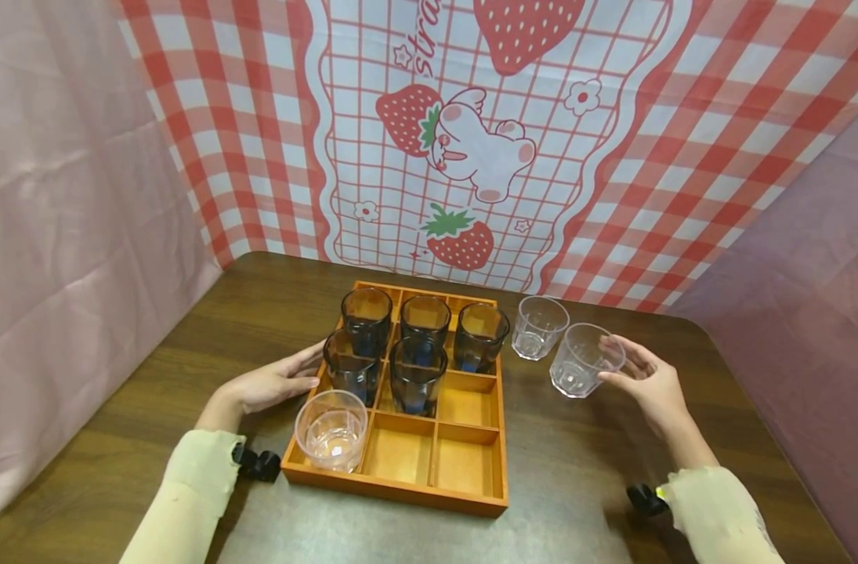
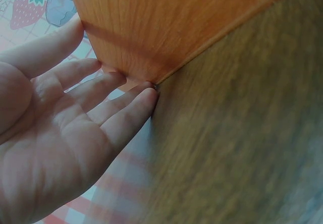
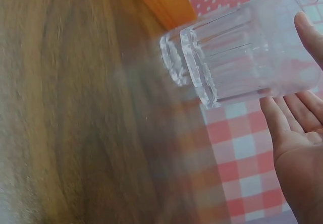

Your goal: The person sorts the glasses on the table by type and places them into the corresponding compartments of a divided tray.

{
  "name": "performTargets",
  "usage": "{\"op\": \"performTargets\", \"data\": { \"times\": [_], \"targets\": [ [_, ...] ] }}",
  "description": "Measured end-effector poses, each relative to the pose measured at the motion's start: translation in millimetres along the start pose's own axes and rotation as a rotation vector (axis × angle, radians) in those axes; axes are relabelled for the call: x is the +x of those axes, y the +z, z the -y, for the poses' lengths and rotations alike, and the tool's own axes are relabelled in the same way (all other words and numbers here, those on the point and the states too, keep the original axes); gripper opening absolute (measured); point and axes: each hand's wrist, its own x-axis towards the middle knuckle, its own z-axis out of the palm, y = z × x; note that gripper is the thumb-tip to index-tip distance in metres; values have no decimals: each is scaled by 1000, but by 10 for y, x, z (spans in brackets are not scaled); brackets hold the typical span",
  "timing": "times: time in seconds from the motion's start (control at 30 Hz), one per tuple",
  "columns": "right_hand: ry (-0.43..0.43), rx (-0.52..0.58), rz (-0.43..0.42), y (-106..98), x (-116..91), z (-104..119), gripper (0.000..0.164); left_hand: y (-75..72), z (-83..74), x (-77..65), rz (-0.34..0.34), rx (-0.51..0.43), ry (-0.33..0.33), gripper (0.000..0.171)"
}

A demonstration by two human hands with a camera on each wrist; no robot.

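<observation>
A wooden divided tray (image 1: 395, 492) stands on the table. Several dark tinted glasses (image 1: 417, 384) occupy its back and middle compartments, and one clear glass (image 1: 332, 439) sits in the front left compartment. My left hand (image 1: 276, 381) rests its fingertips against the tray's left side; in the left wrist view its fingers (image 2: 133, 115) are extended along the wood. To the tray's right, my right hand (image 1: 647, 384) holds a faceted clear glass (image 1: 577, 368) by its side, between thumb and fingers. Just behind it stands another clear glass (image 1: 534, 333).
The brown wooden table (image 1: 562, 486) reaches back to a checked strawberry cloth (image 1: 259, 157). Pink fabric (image 1: 69, 235) hangs at the left, and more fabric (image 1: 802, 258) hangs at the right. Black straps (image 1: 258, 462) sit at both wrists.
</observation>
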Motion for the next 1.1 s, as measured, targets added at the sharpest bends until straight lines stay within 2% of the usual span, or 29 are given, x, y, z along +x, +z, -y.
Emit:
{"op": "performTargets", "data": {
  "times": [0.23, 0.53, 1.1],
  "targets": [
    [-53, 19, 69, 84, -87, 90, 59, 7, -3, 6, 3, -11, -3, 75],
    [-127, 63, 207, 259, -182, 228, 64, 3, 3, 0, 11, -9, 11, 75],
    [-165, -10, 292, 639, -388, 398, 71, -2, 12, 4, 8, -12, 6, 74]
  ]
}}
